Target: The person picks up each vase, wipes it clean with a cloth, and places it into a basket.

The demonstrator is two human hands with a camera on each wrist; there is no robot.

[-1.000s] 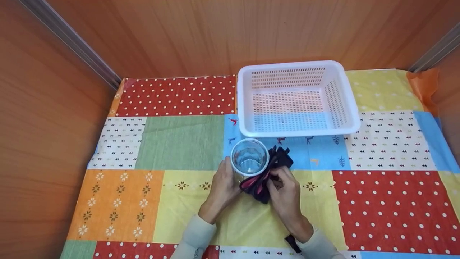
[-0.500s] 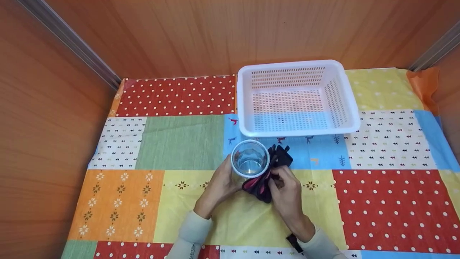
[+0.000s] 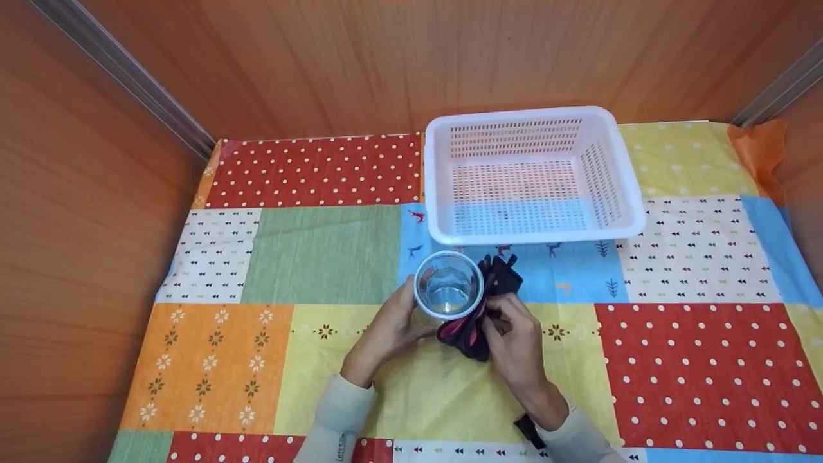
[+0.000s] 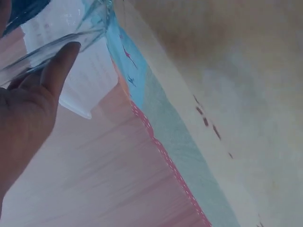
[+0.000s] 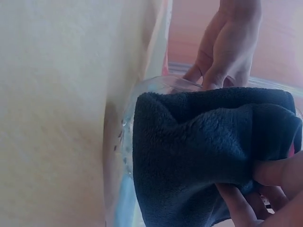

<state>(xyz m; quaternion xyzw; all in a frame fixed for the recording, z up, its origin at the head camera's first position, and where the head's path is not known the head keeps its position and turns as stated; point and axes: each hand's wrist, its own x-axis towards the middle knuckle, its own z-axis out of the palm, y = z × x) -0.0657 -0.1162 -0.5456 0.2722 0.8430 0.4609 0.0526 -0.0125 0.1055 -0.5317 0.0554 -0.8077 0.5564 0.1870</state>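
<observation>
A clear drinking glass (image 3: 448, 289) stands upright in the middle of the head view, its open rim facing up. My left hand (image 3: 386, 328) grips the glass from its left side; in the left wrist view the fingers (image 4: 61, 66) curl along its wall. My right hand (image 3: 516, 341) pinches a dark cloth (image 3: 505, 276) with pink parts against the right side of the glass. In the right wrist view the bunched cloth (image 5: 194, 151) covers most of the glass, and only its base end and part of its wall show.
A white perforated plastic basket (image 3: 537, 240) stands behind the glass, slightly to the right. A patchwork tablecloth (image 3: 328, 254) covers the table. Wood-grain panels (image 3: 360, 64) enclose the back and both sides. A black strap (image 3: 528, 431) hangs by the right wrist.
The glass has shifted very slightly to the right and nearer to me. The left forearm has swung a little leftward, while the right hand keeps pinching the cloth at the glass.
</observation>
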